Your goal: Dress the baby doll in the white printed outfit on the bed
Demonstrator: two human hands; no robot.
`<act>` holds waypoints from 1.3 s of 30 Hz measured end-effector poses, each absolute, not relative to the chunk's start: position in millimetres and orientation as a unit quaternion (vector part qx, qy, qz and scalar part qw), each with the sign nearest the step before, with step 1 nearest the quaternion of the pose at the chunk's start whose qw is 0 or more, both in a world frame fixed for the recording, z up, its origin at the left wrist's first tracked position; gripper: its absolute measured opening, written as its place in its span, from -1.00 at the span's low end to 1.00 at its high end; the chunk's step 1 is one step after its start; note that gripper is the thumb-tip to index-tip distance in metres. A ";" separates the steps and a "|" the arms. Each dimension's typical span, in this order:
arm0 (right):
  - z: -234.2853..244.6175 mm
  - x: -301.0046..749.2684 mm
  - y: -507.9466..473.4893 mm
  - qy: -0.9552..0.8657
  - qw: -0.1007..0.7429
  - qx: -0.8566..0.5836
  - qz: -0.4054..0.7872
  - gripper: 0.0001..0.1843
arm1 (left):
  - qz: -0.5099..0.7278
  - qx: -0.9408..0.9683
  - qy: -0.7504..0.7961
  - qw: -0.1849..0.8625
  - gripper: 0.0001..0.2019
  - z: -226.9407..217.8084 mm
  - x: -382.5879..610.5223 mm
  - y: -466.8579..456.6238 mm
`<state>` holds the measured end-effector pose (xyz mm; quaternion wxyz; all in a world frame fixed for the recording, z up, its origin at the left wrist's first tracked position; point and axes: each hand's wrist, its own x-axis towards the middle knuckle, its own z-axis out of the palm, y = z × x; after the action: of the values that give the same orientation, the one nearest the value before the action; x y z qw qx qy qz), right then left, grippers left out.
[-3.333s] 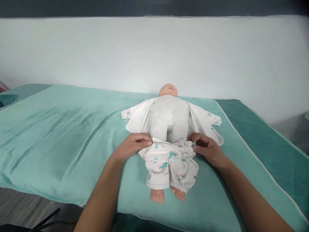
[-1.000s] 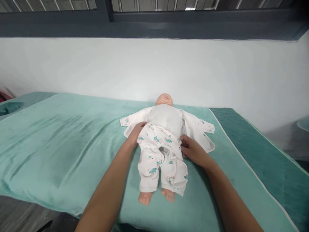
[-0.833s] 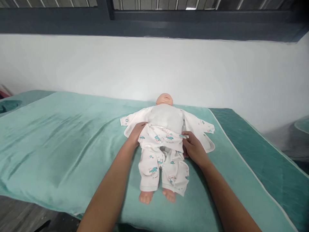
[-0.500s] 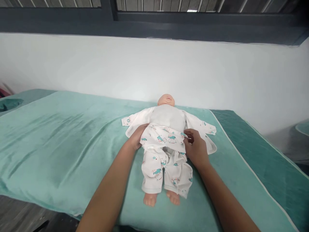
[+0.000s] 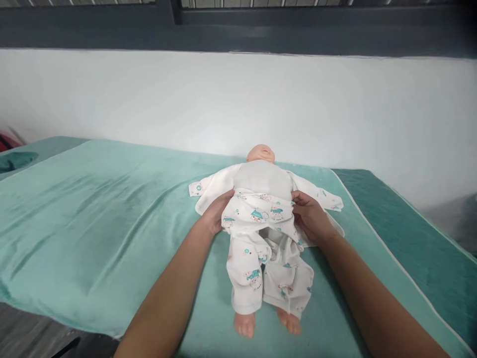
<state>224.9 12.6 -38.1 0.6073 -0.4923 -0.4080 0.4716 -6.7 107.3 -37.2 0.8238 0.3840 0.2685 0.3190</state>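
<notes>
A baby doll (image 5: 261, 154) lies on its back on a teal blanket (image 5: 93, 209), head toward the wall, bare feet toward me. It wears white printed trousers (image 5: 261, 258), pulled up to its waist over a grey cloth body. An open white printed shirt (image 5: 211, 188) is spread under it. My left hand (image 5: 218, 211) grips the left side of the trouser waistband, fingers curled. My right hand (image 5: 311, 216) grips the right side of the waistband, fingers closed on the cloth.
A white wall (image 5: 238, 99) rises behind the bed, with a dark window frame (image 5: 238, 25) above it. A darker green strip of cover (image 5: 402, 223) lies along the right. The bed's near edge drops to a dark floor at the lower left.
The trouser waistband has gone from the doll's hips up to its waist. Both hands moved up along the doll's sides with it. The camera has tilted slightly.
</notes>
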 end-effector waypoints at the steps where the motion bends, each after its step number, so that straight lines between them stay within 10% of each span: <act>1: -41.0 225.1 11.9 -0.394 0.617 -0.481 0.482 -0.76 | 0.321 0.394 0.268 0.819 -0.62 -37.9 -6.6 107.3; 12: -46.0 212.9 -0.1 -0.424 0.669 -0.524 0.314 -0.86 | 0.396 0.644 0.325 0.569 -0.66 -41.3 -11.9 104.6; 22: -24.7 220.2 -10.7 -0.675 0.499 -0.524 0.145 -0.84 | 0.505 0.778 0.288 0.238 -0.77 -35.6 -19.3 102.7; 31: -9.2 220.3 13.6 -0.612 0.473 -0.618 0.138 -0.80 | 0.491 0.677 0.366 0.408 -0.88 -34.5 -6.5 117.1; 39: -12.0 214.4 61.3 -0.388 0.659 -0.604 0.224 -0.69 | 0.506 0.526 0.357 0.583 -0.82 -38.6 5.8 123.4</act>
<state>214.4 61.3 -12.0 0.6589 -0.6042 -0.3883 0.2238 5.8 123.4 -38.6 0.5832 0.5264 0.3566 0.5056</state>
